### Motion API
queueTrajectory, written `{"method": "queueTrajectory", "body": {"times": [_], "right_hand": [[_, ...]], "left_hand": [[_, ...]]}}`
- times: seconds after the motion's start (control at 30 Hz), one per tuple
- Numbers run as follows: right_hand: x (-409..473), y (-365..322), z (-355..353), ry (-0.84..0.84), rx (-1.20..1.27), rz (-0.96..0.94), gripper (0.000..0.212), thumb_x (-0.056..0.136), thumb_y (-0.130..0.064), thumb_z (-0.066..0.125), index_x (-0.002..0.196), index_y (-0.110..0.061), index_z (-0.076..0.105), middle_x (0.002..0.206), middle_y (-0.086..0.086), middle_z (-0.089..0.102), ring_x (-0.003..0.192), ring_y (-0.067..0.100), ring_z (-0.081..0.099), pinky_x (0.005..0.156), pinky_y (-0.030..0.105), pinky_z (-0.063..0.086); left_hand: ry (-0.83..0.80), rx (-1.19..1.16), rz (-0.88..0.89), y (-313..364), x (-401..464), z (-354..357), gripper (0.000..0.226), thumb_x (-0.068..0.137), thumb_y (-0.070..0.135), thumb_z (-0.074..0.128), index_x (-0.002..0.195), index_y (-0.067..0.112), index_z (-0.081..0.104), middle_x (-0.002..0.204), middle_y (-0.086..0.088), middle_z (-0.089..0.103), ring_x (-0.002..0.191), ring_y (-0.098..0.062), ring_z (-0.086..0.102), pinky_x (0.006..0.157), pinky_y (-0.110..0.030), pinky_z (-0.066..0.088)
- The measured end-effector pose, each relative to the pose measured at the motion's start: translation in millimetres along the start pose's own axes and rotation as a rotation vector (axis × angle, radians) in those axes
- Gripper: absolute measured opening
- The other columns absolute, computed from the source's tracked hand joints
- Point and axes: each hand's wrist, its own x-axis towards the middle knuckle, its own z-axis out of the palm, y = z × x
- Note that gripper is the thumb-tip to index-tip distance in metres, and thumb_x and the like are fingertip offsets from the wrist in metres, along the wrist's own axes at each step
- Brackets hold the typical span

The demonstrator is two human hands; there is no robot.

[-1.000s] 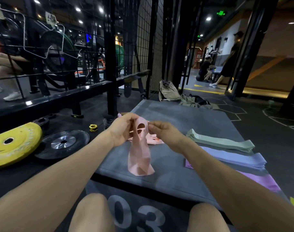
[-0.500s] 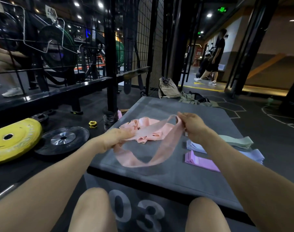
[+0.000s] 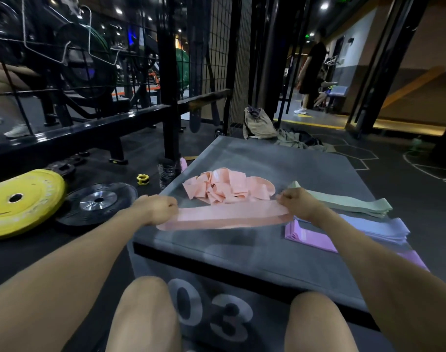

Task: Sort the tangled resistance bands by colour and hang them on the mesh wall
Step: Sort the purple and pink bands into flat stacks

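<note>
Head view shows the left hand (image 3: 157,209) closed on one end of a pink band (image 3: 227,216), and the right hand (image 3: 299,203) closed on the other end, so the loop is drawn out flat between them, low over the grey box top (image 3: 280,161). Just behind it lies the tangled pink heap (image 3: 227,186), touching or nearly touching the stretched band. To the right sit sorted stacks: green (image 3: 351,203), blue (image 3: 379,229) and purple (image 3: 316,240), the right forearm crossing over the last two. The mesh wall (image 3: 232,59) stands well beyond the box, with no bands visibly hung on it. If one grip slips while the band is taut, it would likely snap back; setting it down too close to the heap could re-snag it, and a careless forearm sweep could scatter the stacks.
</note>
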Motion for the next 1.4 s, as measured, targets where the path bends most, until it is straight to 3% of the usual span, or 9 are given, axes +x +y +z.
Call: {"method": "queueTrajectory", "body": {"times": [0.1,0.23,0.47,0.6,0.73,0.83,0.93,1.07,1.4], "right_hand": [[5.5,2.7,16.9,-0.028,-0.032,-0.018,0.037,0.094,-0.016,0.049,0.058,-0.010,0.041,0.063,0.003,0.040,0.061,0.018,0.035,0.053,0.024,0.029],[19.5,11.6,42.5,-0.084,-0.081,-0.054,0.037,0.091,-0.014,0.055,0.056,-0.019,0.044,0.064,-0.002,0.046,0.070,0.018,0.043,0.057,0.026,0.032],[45.6,25.8,78.9,-0.127,-0.163,0.031,0.034,0.091,-0.016,0.056,0.059,-0.017,0.043,0.065,-0.002,0.045,0.075,0.020,0.044,0.065,0.024,0.030],[49.6,37.0,92.0,-0.131,-0.250,0.021,0.011,0.087,-0.010,0.054,0.091,-0.008,0.065,0.104,0.012,0.060,0.090,0.028,0.057,0.079,0.028,0.042],[43.9,37.9,93.8,-0.082,-0.262,0.087,0.040,0.089,-0.012,0.056,0.129,-0.009,0.050,0.135,0.015,0.035,0.116,0.034,0.051,0.106,0.031,0.032],[39.2,35.6,92.8,-0.020,-0.249,0.184,0.048,0.091,-0.018,0.054,0.135,-0.005,0.039,0.138,0.020,0.038,0.124,0.037,0.044,0.103,0.037,0.034],[33.9,33.5,93.9,0.012,-0.275,0.242,0.042,0.093,-0.020,0.053,0.127,0.002,0.040,0.132,0.023,0.048,0.122,0.037,0.046,0.098,0.038,0.038],[35.9,36.7,91.4,0.123,-0.188,0.288,0.031,0.090,-0.003,0.048,0.120,0.005,0.050,0.126,0.023,0.055,0.118,0.036,0.051,0.093,0.034,0.042],[61.7,42.5,81.9,0.272,0.017,0.333,0.024,0.089,-0.008,0.056,0.111,0.000,0.057,0.116,0.018,0.061,0.110,0.034,0.055,0.086,0.032,0.043]], "left_hand": [[0.025,-0.111,0.029,-6.6,16.4,9.7,0.029,0.096,0.022,0.036,0.070,0.021,0.049,0.102,-0.012,0.061,0.094,-0.028,0.053,0.081,-0.035,0.041],[0.074,-0.121,-0.004,-18.7,26.3,22.9,0.024,0.095,0.024,0.044,0.098,0.011,0.064,0.106,-0.010,0.063,0.098,-0.027,0.056,0.078,-0.029,0.040],[0.134,-0.285,-0.016,-36.7,45.7,55.3,0.014,0.088,0.019,0.056,0.079,0.011,0.064,0.087,-0.006,0.066,0.085,-0.024,0.061,0.070,-0.026,0.041],[0.172,-0.327,-0.033,-39.3,50.1,77.1,0.018,0.086,0.015,0.062,0.102,0.007,0.065,0.116,-0.013,0.050,0.104,-0.027,0.054,0.084,-0.028,0.042],[0.248,-0.440,-0.244,-32.2,42.9,79.5,0.043,0.088,0.025,0.061,0.125,0.007,0.048,0.130,-0.015,0.035,0.090,-0.026,0.053,0.080,-0.027,0.039],[0.234,-0.407,-0.336,-29.0,39.9,75.5,0.042,0.090,0.033,0.058,0.117,0.002,0.052,0.116,-0.014,0.053,0.104,-0.030,0.055,0.079,-0.030,0.041],[0.167,-0.359,-0.360,-26.1,38.5,73.5,0.031,0.092,0.034,0.054,0.078,0.007,0.056,0.073,-0.010,0.054,0.081,-0.028,0.056,0.056,-0.029,0.033],[0.144,-0.452,-0.391,-24.8,42.5,76.1,0.033,0.089,0.022,0.059,0.060,0.012,0.046,0.068,-0.009,0.052,0.076,-0.023,0.052,0.068,-0.026,0.037],[0.318,-0.691,-0.366,-12.6,80.6,63.7,0.026,0.084,0.009,0.065,0.098,0.010,0.043,0.100,-0.009,0.047,0.089,-0.026,0.047,0.070,-0.031,0.037]]}}
